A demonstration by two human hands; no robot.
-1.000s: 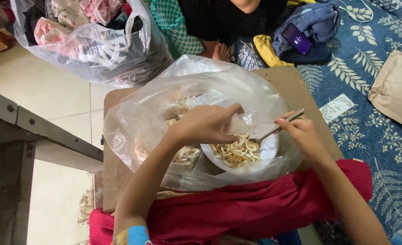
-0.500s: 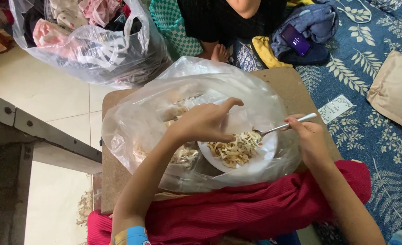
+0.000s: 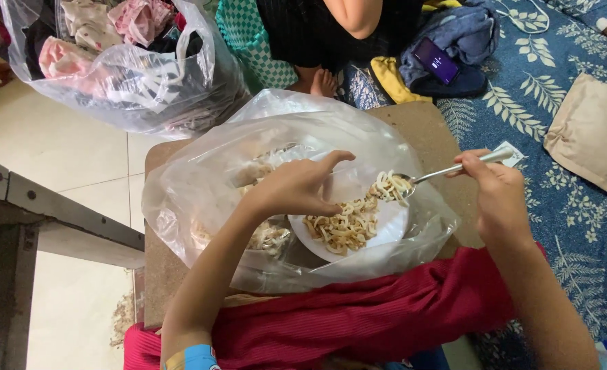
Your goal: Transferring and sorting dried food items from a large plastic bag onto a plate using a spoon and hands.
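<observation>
Roughly midway: right hand grips a loaded spoon, left hand half-curled steadies the plate. Noodles cover about half of it.

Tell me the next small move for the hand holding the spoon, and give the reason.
Probably lift the metal spoon straight up a little, keeping it level. The right hand holds it by the handle end, its bowl heaped with pale noodles that hang over the rim of the white round plate. The left hand rests at the plate's far edge, inside the clear plastic bag. Tilting would likely spill them.
</observation>
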